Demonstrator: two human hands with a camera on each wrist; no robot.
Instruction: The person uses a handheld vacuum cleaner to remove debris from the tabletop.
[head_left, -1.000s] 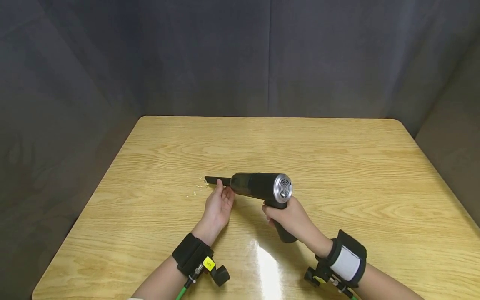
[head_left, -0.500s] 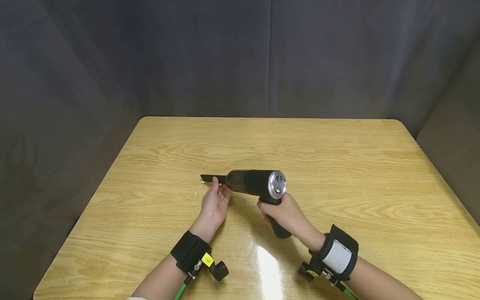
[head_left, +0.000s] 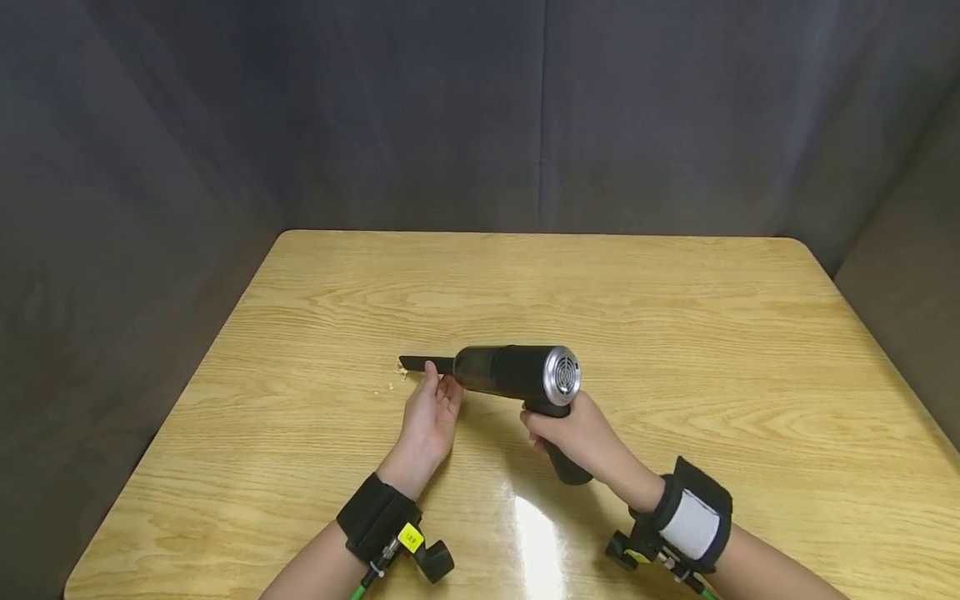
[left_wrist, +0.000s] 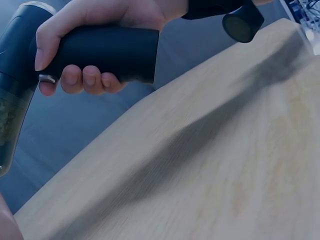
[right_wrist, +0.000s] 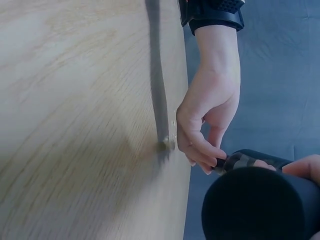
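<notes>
A black handheld vacuum cleaner (head_left: 521, 371) with a silver vented end is held low above the wooden table, its narrow nozzle (head_left: 416, 364) pointing left. My right hand (head_left: 577, 429) grips the handle; in the left wrist view its thumb lies near a silver button (left_wrist: 48, 79). With thumb and fingers, my left hand (head_left: 429, 417) holds the nozzle close to where it joins the body. Pale crumbs (head_left: 402, 372) lie around the nozzle tip, a few more just nearer. Inside the see-through dust cup (left_wrist: 9, 120), some light debris shows in the left wrist view.
The wooden table (head_left: 675, 317) has rounded far corners, with dark grey curtains (head_left: 412, 117) behind it and at both sides. Black straps with small cameras and green cables sit on both wrists. A bright light reflection (head_left: 536, 542) lies on the near tabletop.
The vacuum cleaner's nozzle has shifted a little left among the crumbs, then slightly nearer. Both hands keep their hold and move along with it. Fewer crumbs show around the tip.
</notes>
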